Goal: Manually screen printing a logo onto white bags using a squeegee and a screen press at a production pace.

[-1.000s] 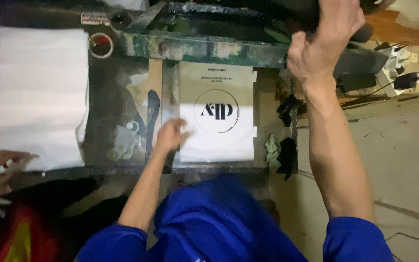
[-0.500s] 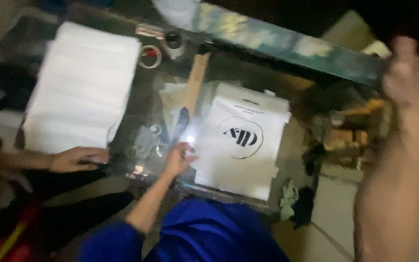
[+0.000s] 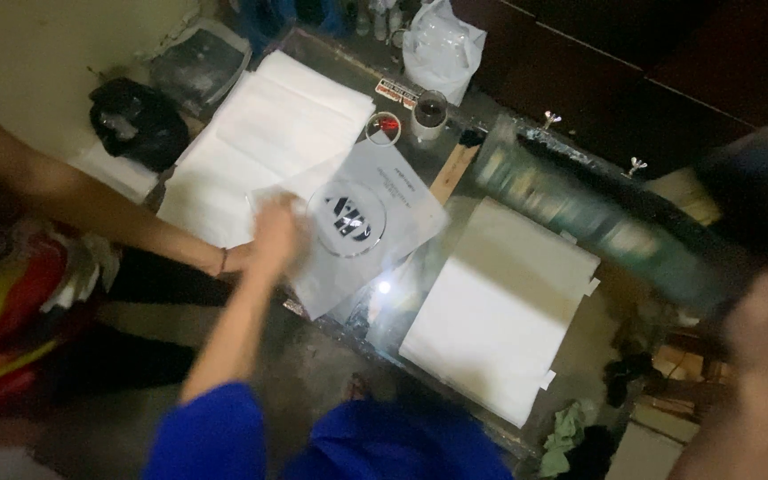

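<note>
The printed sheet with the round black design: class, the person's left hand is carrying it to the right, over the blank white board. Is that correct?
Not quite. In the head view the left hand does hold the printed sheet, but it is over to the left, by the stack of white sheets, not over the blank white board, which lies bare.

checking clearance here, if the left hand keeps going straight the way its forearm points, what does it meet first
The left hand, gripping the printed sheet, points up and right. The first thing in that line looks like the small round tin, then the glass cup; depth is blurred, so unsure.
</note>
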